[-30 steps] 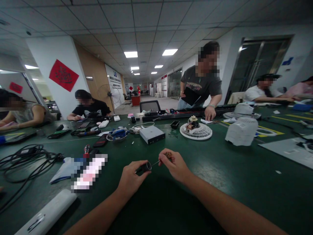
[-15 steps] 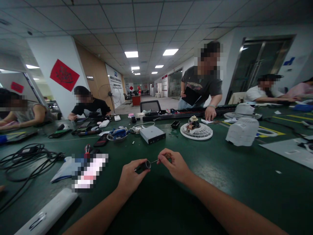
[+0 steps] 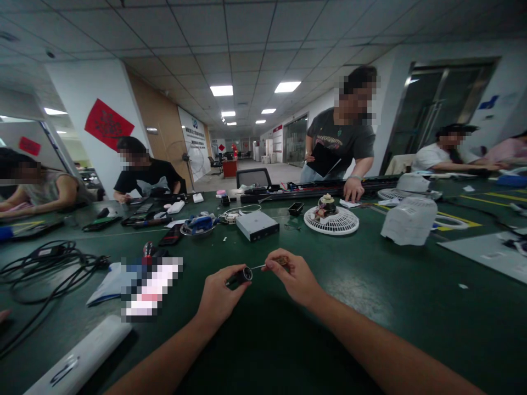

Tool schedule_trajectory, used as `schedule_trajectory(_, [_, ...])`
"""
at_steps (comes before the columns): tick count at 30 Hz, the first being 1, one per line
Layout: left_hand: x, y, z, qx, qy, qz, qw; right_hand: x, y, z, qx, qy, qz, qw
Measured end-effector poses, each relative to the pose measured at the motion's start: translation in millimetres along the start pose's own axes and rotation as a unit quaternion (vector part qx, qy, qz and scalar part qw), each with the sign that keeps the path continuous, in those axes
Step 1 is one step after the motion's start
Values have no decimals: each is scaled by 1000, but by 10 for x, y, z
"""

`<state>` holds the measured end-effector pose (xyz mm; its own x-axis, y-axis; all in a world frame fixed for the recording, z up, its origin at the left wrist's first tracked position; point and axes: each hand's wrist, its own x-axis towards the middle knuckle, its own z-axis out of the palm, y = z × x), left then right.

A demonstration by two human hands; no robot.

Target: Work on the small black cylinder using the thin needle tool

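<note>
My left hand (image 3: 220, 293) is closed around a small black cylinder (image 3: 246, 274), gripping it between thumb and fingers. The open round end of the cylinder, with a shiny rim, faces right. In my right hand (image 3: 294, 277) is a screwdriver (image 3: 259, 266) with a thin metal shaft and a brownish handle, mostly covered by the fingers. Its shaft points left, with the tip at the cylinder's upper rim. Whether the tip reaches inside, I cannot tell. Both hands are held above the green table (image 3: 263, 340).
Ahead sit a silver box-shaped drive (image 3: 257, 226) and a white fan grille (image 3: 331, 220) with a motor. A white plastic housing (image 3: 409, 221) stands right. Black cables (image 3: 45, 269) and a long white object (image 3: 82, 356) lie left. A standing person (image 3: 341, 137) leans on the far side.
My left hand and the cylinder have shifted slightly left. The screwdriver's shaft now lies more level at the cylinder's upper rim. The seated person at left has turned their head.
</note>
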<state>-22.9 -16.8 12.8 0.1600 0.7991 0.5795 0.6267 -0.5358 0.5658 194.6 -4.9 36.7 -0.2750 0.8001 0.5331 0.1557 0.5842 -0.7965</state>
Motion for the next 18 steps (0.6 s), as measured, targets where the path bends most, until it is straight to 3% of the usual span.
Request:
schedule_trajectory(7, [-25, 34, 5, -4, -24, 24, 999, 7, 12, -7, 64, -7, 30, 997])
schedule_trajectory(11, [-16, 20, 14, 5, -23, 29, 999, 8, 44, 3, 3, -17, 24, 1000])
schedule_trajectory(15, [-15, 11, 11, 12, -27, 40, 999, 5, 57, 9, 80, -34, 36, 996])
schedule_trajectory(18, [-13, 7, 10, 23, -23, 39, 999, 4, 52, 4, 31, -31, 31, 999])
